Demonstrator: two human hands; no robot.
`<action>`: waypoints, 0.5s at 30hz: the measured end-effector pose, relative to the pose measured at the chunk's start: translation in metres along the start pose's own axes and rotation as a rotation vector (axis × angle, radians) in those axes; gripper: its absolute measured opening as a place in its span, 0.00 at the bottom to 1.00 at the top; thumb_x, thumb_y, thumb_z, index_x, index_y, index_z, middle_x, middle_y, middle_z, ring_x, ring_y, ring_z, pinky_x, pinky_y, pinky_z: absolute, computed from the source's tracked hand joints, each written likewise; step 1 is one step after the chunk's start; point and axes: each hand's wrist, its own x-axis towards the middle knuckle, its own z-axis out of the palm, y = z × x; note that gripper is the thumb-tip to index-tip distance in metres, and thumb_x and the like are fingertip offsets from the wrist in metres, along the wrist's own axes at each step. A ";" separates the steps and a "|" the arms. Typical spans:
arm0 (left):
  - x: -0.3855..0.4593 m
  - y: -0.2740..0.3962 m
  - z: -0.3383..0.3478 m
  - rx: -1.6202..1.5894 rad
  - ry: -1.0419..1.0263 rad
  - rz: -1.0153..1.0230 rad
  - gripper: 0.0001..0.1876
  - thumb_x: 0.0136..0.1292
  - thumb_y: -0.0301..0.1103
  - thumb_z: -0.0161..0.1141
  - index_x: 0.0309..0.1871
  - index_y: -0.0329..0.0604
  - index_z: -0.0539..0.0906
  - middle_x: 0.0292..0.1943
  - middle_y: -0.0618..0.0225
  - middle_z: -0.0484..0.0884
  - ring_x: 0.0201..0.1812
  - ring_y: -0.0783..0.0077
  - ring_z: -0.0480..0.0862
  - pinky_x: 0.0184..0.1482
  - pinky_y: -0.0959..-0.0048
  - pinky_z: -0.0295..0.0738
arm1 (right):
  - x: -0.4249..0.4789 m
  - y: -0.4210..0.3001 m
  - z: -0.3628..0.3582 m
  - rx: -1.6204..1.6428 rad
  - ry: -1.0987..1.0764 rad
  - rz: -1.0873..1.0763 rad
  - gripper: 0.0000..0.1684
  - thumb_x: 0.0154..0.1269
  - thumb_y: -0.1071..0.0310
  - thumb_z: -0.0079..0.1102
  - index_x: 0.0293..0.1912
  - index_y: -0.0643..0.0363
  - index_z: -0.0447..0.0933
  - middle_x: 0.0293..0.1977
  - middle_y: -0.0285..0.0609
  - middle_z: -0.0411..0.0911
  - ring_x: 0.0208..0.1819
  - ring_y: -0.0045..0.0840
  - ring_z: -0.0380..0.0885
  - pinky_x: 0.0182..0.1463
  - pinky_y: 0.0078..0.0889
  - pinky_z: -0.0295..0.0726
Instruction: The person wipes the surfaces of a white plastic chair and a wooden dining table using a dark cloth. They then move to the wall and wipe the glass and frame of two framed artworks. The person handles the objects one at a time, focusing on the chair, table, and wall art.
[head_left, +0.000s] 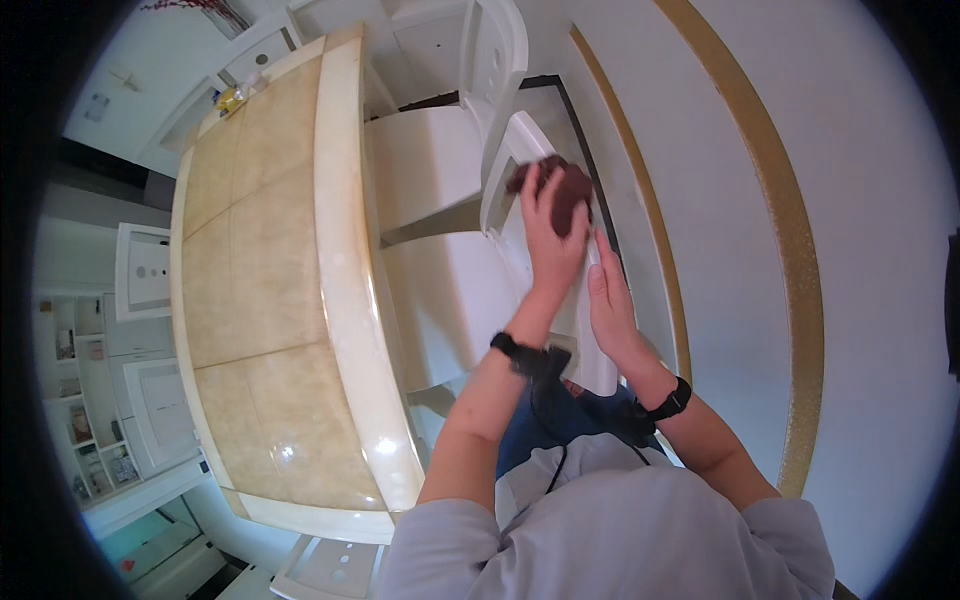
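Observation:
My left hand (553, 225) holds a crumpled dark brown cloth (571, 184) against the upper part of a white chair back (596, 364). The cloth is slightly blurred and covers a stretch of the top rail. Close beside it, my right hand (613, 300) lies along the outer side of the same rail, its fingers straight and its thumb up. Whether it grips the rail cannot be seen. The chair's pale seat (450, 300) extends to the left, partly under the table edge. A black band sits on each wrist.
A dining table (259, 277) with beige tiled top and cream border stands on the left. Another white chair (431, 161) is beyond the near one. A white wall (735, 300) with gold trim (787, 247) runs along the right. More chairs (142, 271) stand across the table.

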 end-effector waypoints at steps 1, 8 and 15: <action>0.015 -0.010 0.003 -0.002 0.041 -0.022 0.24 0.64 0.32 0.61 0.64 0.39 0.74 0.70 0.51 0.64 0.71 0.51 0.65 0.71 0.60 0.60 | 0.001 0.001 -0.001 -0.007 -0.018 0.021 0.30 0.79 0.60 0.36 0.73 0.64 0.54 0.68 0.58 0.61 0.71 0.44 0.61 0.72 0.36 0.58; 0.032 -0.093 0.003 -0.128 0.268 -0.304 0.27 0.70 0.41 0.57 0.65 0.31 0.69 0.60 0.49 0.75 0.61 0.57 0.75 0.65 0.66 0.66 | 0.005 -0.012 -0.005 -0.061 -0.064 0.045 0.30 0.79 0.64 0.37 0.74 0.63 0.52 0.66 0.56 0.63 0.69 0.41 0.63 0.72 0.36 0.59; -0.087 -0.073 -0.010 -0.061 0.060 -0.609 0.28 0.69 0.39 0.57 0.67 0.30 0.68 0.63 0.49 0.72 0.65 0.53 0.71 0.69 0.64 0.61 | 0.006 -0.018 -0.005 -0.036 -0.074 0.124 0.30 0.79 0.64 0.37 0.74 0.63 0.53 0.65 0.55 0.65 0.66 0.38 0.66 0.70 0.33 0.61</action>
